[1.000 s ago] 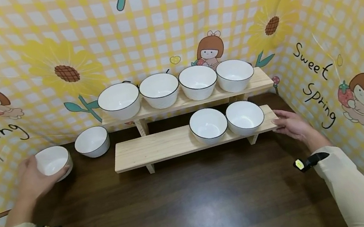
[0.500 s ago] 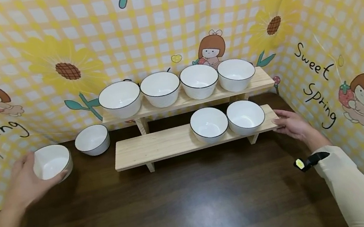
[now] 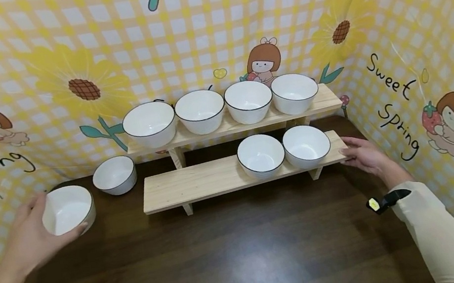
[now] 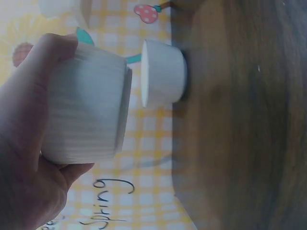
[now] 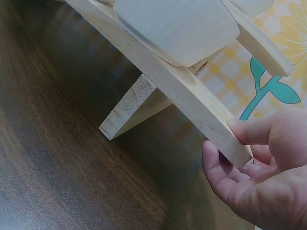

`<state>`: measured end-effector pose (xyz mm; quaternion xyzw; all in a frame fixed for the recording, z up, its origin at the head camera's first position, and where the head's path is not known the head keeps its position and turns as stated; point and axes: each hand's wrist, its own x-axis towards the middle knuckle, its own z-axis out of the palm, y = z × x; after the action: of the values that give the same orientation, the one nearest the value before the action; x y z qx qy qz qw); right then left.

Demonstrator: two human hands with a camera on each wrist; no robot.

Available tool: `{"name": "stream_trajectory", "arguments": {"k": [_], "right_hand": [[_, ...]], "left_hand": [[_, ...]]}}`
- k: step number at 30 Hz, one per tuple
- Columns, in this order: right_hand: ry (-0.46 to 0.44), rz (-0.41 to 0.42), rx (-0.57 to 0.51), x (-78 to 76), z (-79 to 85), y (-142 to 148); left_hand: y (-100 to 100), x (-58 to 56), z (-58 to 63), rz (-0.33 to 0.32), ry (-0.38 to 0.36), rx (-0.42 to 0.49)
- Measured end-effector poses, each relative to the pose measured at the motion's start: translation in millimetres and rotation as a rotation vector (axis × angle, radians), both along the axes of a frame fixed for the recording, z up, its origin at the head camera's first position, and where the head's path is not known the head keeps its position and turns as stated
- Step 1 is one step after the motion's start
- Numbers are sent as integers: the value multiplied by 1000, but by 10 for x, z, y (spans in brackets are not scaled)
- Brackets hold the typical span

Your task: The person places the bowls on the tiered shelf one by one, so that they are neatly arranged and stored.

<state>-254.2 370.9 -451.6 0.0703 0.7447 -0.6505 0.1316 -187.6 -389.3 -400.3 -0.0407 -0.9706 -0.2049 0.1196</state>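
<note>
At the far left my left hand [image 3: 28, 235] grips a white bowl [image 3: 68, 210] with a dark rim, thumb on the near side and fingers round the far side. In the left wrist view this ribbed bowl [image 4: 88, 105] is held up off the table. My right hand [image 3: 363, 156] pinches the right end of the lower board of a two-tier wooden rack [image 3: 189, 184]; the right wrist view shows the thumb on top and fingers beneath the board [image 5: 211, 120]. Two white bowls stand on the right half of that board, the outer bowl [image 3: 306, 145] nearest my right hand.
Several white bowls line the upper board [image 3: 225, 130]. Another bowl [image 3: 114, 176] stands on the dark wooden table [image 3: 228, 256] left of the rack. A yellow checked cloth [image 3: 182, 34] with printed flowers and figures hangs behind and at the sides.
My left hand has lifted the bowl from the table and brought it slightly nearer to me. The right hand keeps its hold on the rack; the other bowls have not moved.
</note>
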Motion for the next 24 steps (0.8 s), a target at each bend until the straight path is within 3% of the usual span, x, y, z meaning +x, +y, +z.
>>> {"name": "stream_trajectory", "arguments": {"k": [7, 17, 24], "right_hand": [[-6, 1, 9, -4, -22, 18], [-4, 5, 19, -6, -16, 7], [-2, 0, 12, -4, -22, 5]], "left_hand": [[130, 92, 73, -61, 71, -13], [287, 200, 170, -85, 64, -53], [391, 250, 236, -143, 79, -10]]}}
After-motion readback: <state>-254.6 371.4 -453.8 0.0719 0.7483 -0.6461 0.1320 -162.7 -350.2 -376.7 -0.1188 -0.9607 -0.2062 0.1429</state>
